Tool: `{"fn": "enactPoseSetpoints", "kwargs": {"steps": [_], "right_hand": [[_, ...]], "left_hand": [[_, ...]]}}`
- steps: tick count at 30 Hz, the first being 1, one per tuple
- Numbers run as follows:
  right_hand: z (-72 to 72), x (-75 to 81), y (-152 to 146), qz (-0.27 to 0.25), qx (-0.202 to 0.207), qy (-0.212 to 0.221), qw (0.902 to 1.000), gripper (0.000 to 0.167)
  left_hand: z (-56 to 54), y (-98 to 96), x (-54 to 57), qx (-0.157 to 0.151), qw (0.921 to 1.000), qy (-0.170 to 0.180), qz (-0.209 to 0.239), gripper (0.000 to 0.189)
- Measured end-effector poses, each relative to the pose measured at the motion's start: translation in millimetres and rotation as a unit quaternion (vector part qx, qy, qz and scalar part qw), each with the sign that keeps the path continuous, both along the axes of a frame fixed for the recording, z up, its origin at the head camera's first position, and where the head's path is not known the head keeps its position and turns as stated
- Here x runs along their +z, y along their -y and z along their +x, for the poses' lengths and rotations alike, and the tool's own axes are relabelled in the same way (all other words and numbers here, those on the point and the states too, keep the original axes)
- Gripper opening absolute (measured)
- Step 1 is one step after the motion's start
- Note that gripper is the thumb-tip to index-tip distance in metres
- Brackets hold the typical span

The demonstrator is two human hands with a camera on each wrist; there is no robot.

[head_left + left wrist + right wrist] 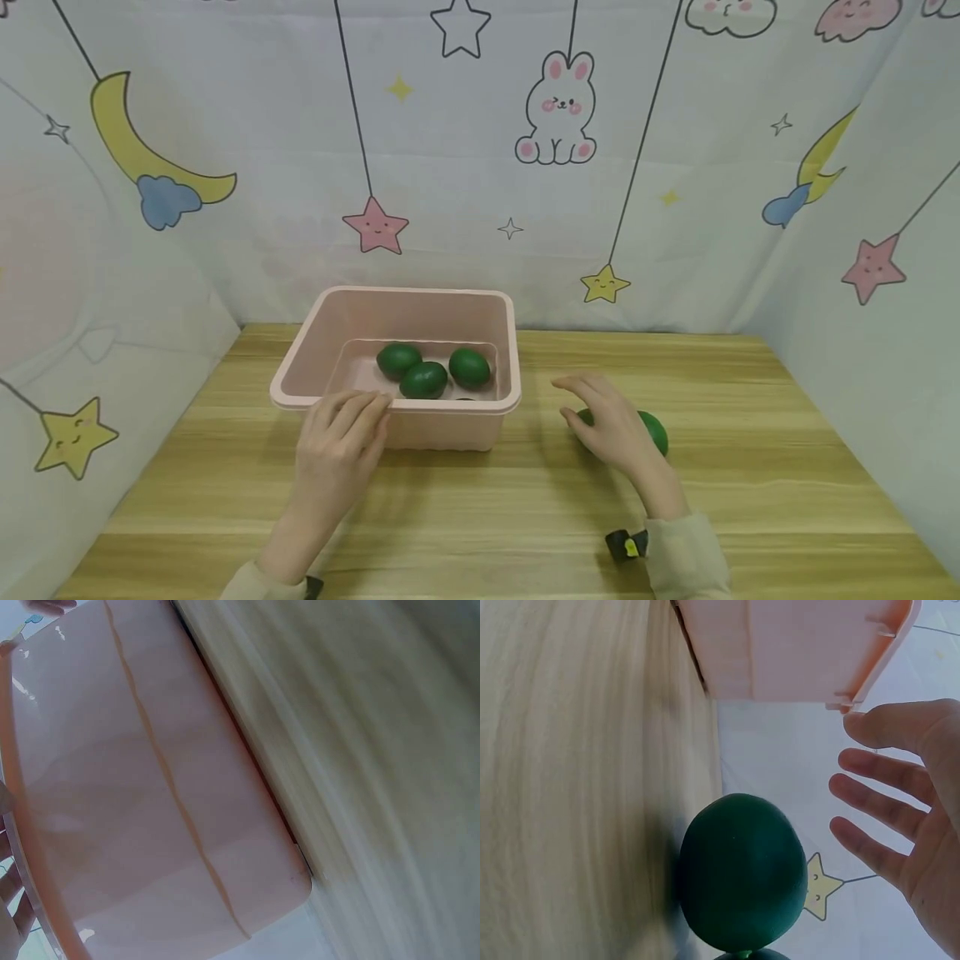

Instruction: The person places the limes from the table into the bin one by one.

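A pale pink plastic bin (442, 429) stands on the table, with several smooth dark green egg-shaped fruits (423, 381) inside. My left hand (341, 437) holds the near rim of the bin, left of its middle; in the left wrist view its fingers (13, 889) hook over that rim. To the right of the bin, my right hand (611, 425) is over more green fruit (654, 432) on the table, partly hiding it. The right wrist view shows a large green fruit (742, 874) with another behind its lower end, and the right fingers (881, 802) spread apart, holding nothing.
The wooden table (540, 533) has light wood grain. A white cloth (465, 167) printed with stars, moons and a rabbit hangs behind it and along both sides. A black strap piece with a yellow mark (628, 546) sits at the right wrist.
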State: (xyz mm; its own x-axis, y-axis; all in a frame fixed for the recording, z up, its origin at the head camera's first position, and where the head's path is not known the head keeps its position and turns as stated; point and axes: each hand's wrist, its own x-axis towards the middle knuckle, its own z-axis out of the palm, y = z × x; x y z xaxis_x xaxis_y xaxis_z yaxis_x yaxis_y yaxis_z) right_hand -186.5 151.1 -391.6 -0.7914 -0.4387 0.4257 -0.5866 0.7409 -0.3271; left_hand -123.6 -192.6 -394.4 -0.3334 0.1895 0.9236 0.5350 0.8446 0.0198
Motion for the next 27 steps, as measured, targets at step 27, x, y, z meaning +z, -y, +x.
{"fn": "enactPoseSetpoints", "kwargs": {"steps": [27], "right_hand": [[3.0, -16.1, -16.8, 0.049, -0.037, 0.062, 0.9962, 0.044]], "left_hand": [[-0.7, 0.5, 0.1, 0.001, 1.0000, -0.002, -0.003, 0.025]]}}
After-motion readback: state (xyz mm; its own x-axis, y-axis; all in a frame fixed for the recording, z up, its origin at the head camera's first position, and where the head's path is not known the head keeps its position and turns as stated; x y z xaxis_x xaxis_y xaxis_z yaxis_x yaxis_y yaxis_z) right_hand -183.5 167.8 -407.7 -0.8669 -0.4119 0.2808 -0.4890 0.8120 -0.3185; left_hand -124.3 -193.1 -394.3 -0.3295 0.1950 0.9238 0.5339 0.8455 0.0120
